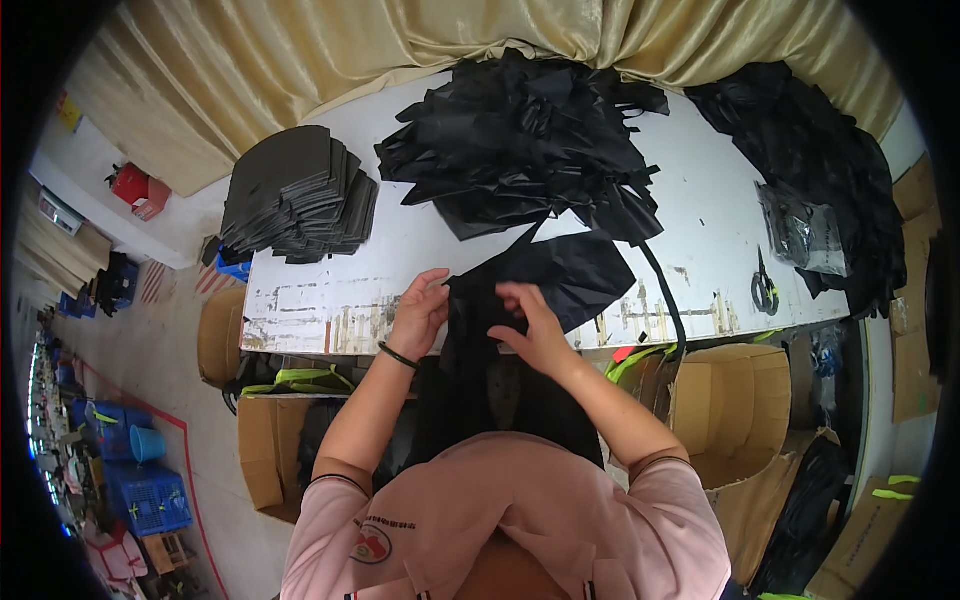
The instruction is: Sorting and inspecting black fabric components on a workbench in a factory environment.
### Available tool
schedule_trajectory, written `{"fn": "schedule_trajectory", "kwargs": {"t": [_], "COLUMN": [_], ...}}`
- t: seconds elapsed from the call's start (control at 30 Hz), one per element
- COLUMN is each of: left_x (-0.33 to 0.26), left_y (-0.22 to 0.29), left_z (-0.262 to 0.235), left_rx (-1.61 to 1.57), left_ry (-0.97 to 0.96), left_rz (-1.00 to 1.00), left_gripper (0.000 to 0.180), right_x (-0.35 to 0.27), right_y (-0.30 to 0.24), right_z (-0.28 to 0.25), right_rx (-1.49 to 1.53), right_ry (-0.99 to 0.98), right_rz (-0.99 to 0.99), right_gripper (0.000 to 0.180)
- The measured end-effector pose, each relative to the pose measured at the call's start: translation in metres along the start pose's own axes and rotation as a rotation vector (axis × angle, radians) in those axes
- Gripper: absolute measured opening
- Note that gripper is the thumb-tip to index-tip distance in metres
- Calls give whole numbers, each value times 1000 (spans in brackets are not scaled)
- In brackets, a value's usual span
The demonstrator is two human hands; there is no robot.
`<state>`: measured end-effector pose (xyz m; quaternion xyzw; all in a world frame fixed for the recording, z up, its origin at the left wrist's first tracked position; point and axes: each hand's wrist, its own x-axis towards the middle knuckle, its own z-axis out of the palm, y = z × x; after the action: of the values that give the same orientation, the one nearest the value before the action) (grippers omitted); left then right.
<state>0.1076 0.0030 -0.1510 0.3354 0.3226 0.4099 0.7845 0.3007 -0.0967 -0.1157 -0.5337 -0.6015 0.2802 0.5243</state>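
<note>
A piece of thin black fabric [575,275] lies at the table's near edge, part of it hanging down toward my lap. At its left edge, my left hand [421,312] has its fingers curled in and closed on the fabric. My right hand [537,328] is over the middle of the same piece, thumb and fingers apart. Beyond it rises a big heap of similar black fabric pieces [530,135]. To the left stands a stack of dark grey flat panels [280,190] with rounded corners.
Black-handled scissors [765,285] lie on the white table [400,300] at right, near a clear plastic bag [805,235] and another black fabric pile [820,140]. A black strap [665,290] droops over the front edge. Open cardboard boxes [735,400] stand below; a beige curtain [350,45] hangs behind.
</note>
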Motion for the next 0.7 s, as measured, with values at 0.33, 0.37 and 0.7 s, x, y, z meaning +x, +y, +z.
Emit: {"fn": "schedule_trajectory", "kwargs": {"t": [0.33,0.37,0.7], "left_x": [-34,-35,-27], "left_y": [71,84,98], "left_z": [35,48,74], "left_rx": [1162,1160,792], "left_ry": [-259,-260,-886], "left_rz": [803,805,-269], "left_gripper": [46,46,32], "right_x": [57,61,94], "right_y": [-65,-78,-159], "right_z": [-45,-51,-101], "right_rx": [-234,-268,-805], "right_ry": [-475,-605,-507], "right_rz": [-195,-268,-479], "right_gripper": [23,23,25]}}
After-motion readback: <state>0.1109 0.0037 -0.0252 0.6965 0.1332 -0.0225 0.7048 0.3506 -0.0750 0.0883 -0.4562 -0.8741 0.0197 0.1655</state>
